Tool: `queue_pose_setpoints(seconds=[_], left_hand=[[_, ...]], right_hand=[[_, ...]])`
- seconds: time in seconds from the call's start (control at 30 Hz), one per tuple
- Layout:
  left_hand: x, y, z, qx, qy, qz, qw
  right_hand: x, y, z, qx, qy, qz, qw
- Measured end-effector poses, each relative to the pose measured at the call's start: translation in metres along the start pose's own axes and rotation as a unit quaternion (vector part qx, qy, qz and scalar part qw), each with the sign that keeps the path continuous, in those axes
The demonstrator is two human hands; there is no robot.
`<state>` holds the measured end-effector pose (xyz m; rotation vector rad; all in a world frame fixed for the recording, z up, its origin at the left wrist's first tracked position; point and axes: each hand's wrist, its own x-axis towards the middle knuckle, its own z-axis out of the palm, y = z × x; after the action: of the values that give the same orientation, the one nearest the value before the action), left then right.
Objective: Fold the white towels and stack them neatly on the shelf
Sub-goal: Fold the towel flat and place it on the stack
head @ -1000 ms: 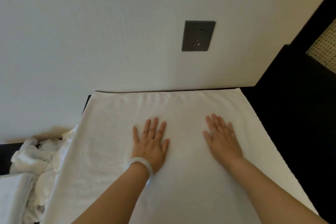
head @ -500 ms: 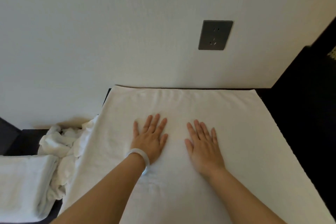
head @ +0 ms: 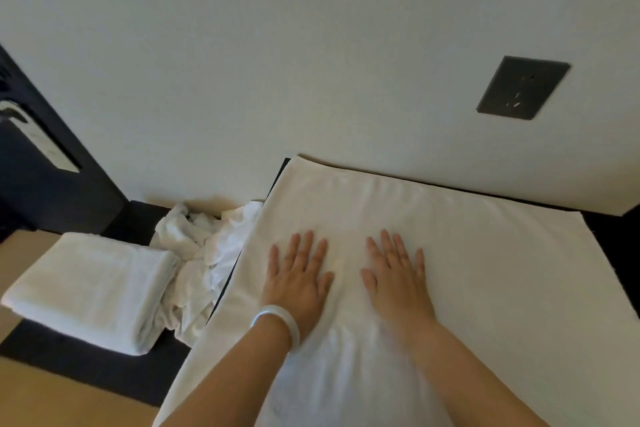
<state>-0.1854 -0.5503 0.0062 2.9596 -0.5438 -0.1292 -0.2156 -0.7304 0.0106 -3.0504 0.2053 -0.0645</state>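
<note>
On the dark surface (head: 620, 239) below a white wall (head: 311, 62), our left hand (head: 298, 277) and right hand (head: 398, 277) press the spread towel (head: 491, 270), fingers (head: 306, 246) straight, gripping nothing; we should smooth outward evenly.

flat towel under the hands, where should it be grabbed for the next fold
Probably the flat towel by its two far corners, pinched from above: both lie exposed by the wall, while the left hand and right hand press flat mid-cloth, where nothing sticks up to grip.
</note>
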Motion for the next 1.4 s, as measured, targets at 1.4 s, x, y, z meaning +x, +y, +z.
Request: queue_pose_setpoints(seconds=[1.4], left_hand=[[0.145, 0.081, -0.011, -0.098, -0.018, 0.129, 0.987]], right_hand=[[0.082, 0.032, 0.020, 0.048, 0.047, -0.014, 0.998]])
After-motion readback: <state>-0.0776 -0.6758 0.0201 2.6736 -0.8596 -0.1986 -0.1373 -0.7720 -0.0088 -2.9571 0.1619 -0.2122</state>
